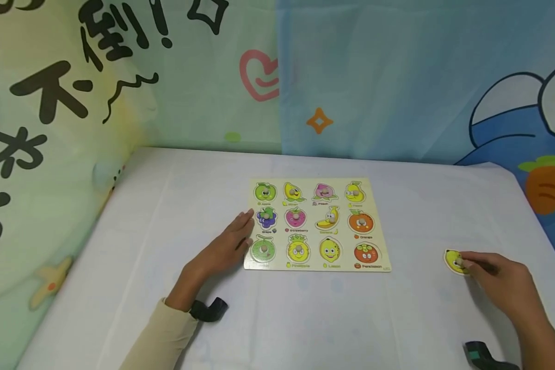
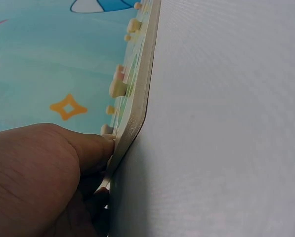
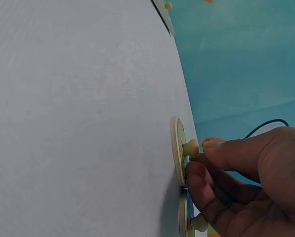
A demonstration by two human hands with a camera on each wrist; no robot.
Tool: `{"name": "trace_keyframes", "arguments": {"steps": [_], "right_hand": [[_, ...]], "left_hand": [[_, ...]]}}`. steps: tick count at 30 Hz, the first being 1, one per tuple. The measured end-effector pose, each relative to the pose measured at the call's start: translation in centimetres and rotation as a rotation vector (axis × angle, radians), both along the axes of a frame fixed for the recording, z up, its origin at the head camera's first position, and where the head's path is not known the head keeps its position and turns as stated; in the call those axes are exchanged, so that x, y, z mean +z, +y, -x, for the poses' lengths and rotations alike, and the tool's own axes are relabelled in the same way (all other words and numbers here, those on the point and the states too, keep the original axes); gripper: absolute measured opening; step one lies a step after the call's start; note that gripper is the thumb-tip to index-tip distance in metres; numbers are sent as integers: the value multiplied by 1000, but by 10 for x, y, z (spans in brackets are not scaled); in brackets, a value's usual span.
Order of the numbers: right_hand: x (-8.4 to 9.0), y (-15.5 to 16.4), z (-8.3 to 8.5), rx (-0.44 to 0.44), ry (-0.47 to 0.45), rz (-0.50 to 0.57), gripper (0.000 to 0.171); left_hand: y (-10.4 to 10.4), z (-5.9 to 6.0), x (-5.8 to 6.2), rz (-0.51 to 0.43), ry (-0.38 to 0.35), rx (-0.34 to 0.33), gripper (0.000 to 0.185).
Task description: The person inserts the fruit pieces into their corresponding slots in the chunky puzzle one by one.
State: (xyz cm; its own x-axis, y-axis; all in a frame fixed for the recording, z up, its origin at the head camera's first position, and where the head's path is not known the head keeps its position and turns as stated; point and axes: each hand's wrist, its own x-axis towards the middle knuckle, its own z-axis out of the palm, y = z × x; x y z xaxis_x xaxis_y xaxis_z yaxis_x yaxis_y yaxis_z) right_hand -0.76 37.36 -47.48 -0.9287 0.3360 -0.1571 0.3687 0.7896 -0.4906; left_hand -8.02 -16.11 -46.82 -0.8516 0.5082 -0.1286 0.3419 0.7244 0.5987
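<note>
The wooden fruit puzzle board (image 1: 311, 226) lies flat on the table, its fruit pictures in rows, many with small knobs. My left hand (image 1: 228, 241) rests along the board's left edge, fingers fairly straight. In the left wrist view, the thumb of the left hand (image 2: 43, 173) touches the board's edge (image 2: 137, 108). Far to the right of the board, my right hand (image 1: 501, 277) pinches the knob of a yellow lemon-like puzzle piece (image 1: 452, 261). The right wrist view shows that piece (image 3: 176, 148) edge-on by the fingertips of the right hand (image 3: 251, 182). A second knobbed piece (image 3: 184, 217) is partly hidden behind the fingers.
A white cloth covers the table (image 1: 166, 205). Printed cloth backdrops (image 1: 374, 77) stand along the back and sides. Black wrist mounts show beside the left wrist (image 1: 210, 310) and the right wrist (image 1: 485, 355).
</note>
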Motion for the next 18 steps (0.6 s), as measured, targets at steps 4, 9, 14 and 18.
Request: {"name": "trace_keyframes", "arguments": {"steps": [4,9,14,18], "right_hand": [[0,0,5,64,-30,-17,39],[10,-7,7,123,-39,-60,31],[15,-16,7,176,16,-107,25],[16,-20,6,209,61,-118,19]], "left_hand": [[-1,-1,1,8,-3,9,56],[-1,-1,3,-7,-4,6,56],[0,-1,3,-9,1,5,55],[0,-1,2,-13,3,-1,55]]}}
